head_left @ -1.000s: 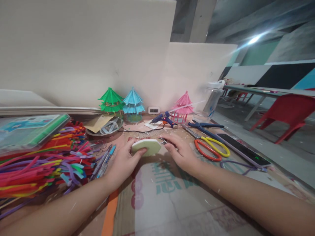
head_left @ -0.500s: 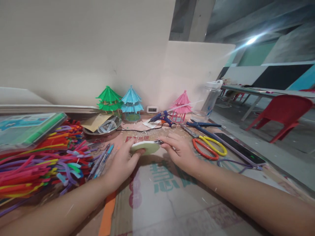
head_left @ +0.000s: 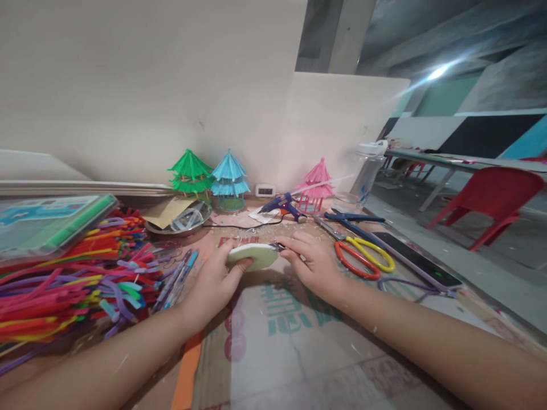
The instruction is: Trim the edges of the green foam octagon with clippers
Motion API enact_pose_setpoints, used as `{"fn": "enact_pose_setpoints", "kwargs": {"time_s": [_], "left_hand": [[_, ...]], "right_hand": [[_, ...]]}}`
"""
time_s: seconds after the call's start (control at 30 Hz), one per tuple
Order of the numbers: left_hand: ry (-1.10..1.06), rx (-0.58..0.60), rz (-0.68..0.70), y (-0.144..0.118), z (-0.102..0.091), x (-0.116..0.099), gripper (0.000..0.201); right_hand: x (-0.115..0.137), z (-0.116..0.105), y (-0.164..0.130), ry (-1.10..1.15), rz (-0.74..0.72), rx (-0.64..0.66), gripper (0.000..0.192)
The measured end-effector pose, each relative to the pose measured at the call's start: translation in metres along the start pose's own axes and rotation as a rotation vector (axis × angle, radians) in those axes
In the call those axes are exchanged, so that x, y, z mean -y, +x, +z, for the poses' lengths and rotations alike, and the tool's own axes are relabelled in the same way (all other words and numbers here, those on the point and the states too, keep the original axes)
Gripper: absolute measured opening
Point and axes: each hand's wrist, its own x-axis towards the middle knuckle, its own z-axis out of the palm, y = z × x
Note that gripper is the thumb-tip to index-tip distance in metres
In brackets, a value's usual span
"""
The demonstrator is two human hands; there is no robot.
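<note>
The left hand point(head_left: 212, 283) grips a pale foam disc point(head_left: 253, 256) by its near-left edge, held flat just above the surface point(head_left: 299, 353). The right hand point(head_left: 314, 263), fingers clenched on a small blade point(head_left: 277, 247), meets the disc's right rim.

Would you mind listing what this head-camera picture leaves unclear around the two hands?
- Small metal tool in the right hand: only its tip shows, the fingers cover the rest, so its kind is unclear.
- Pale green flat foam piece: its near-left edge is hidden by the left hand.
- Small white digital display by the wall: digits too small to read.
- Pile of coloured pipe cleaners: cut off by the left edge.
</note>
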Motion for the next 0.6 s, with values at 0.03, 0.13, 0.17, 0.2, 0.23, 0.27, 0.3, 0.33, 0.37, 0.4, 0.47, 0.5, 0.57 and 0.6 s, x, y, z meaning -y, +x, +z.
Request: {"fn": "enact_pose_setpoints", "kwargs": {"time_s": [0.03, 0.13, 0.17, 0.2, 0.23, 0.27, 0.3, 0.33, 0.37, 0.4, 0.47, 0.5, 0.57, 0.6], "left_hand": [[0.005, 0.0, -0.001, 0.0, -0.0001, 0.0001, 0.016], [0.043, -0.001, -0.008, 0.0001, -0.0007, -0.0005, 0.016], [0.064, -0.002, -0.008, 0.0003, -0.001, -0.001, 0.015], [0.087, -0.005, -0.006, 0.0004, -0.0014, -0.0017, 0.014], [0.109, -0.007, -0.004, 0.0004, -0.0018, -0.0025, 0.013], [0.129, -0.008, -0.003, 0.0003, -0.0021, -0.0032, 0.013], [0.145, -0.008, -0.004, 0.0001, -0.0025, -0.0037, 0.013], [0.16, -0.005, -0.005, -0.0002, -0.0029, -0.0041, 0.013], [0.176, -0.002, -0.007, -0.0006, -0.0031, -0.0043, 0.014], [0.192, -0.001, -0.008, -0.001, -0.0032, -0.0045, 0.014], [0.21, -0.004, -0.003, -0.0015, -0.0031, -0.0046, 0.015], [0.204, -0.008, 0.004, -0.0016, -0.003, -0.0047, 0.015], [0.166, -0.008, 0.012, -0.0014, -0.0025, -0.005, 0.014], [0.145, -0.005, 0.012, -0.0012, -0.0024, -0.0051, 0.015]], "right_hand": [[0.0001, 0.0, 0.0001, -0.003, -0.001, -0.001, 0.037], [0.0007, -0.0006, 0.0004, -0.009, 0.002, 0.01, 0.036], [0.001, -0.001, 0.0004, -0.011, 0.002, 0.012, 0.036], [0.0012, -0.0014, 0.0005, -0.016, -0.001, 0.014, 0.035], [0.0015, -0.0019, 0.0006, -0.023, -0.007, 0.014, 0.035], [0.0017, -0.0023, 0.0006, -0.033, -0.015, 0.014, 0.035], [0.0019, -0.0027, 0.0007, -0.043, -0.023, 0.012, 0.034], [0.0021, -0.003, 0.0008, -0.054, -0.03, 0.011, 0.034], [0.0022, -0.0032, 0.0009, -0.064, -0.037, 0.008, 0.034], [0.0024, -0.0034, 0.001, -0.07, -0.044, 0.004, 0.034], [0.0026, -0.0037, 0.0013, -0.07, -0.056, -0.005, 0.034], [0.0027, -0.0038, 0.0015, -0.067, -0.06, -0.006, 0.033], [0.0031, -0.004, 0.0018, -0.059, -0.058, -0.004, 0.033], [0.0033, -0.004, 0.0019, -0.057, -0.052, 0.001, 0.033]]}}
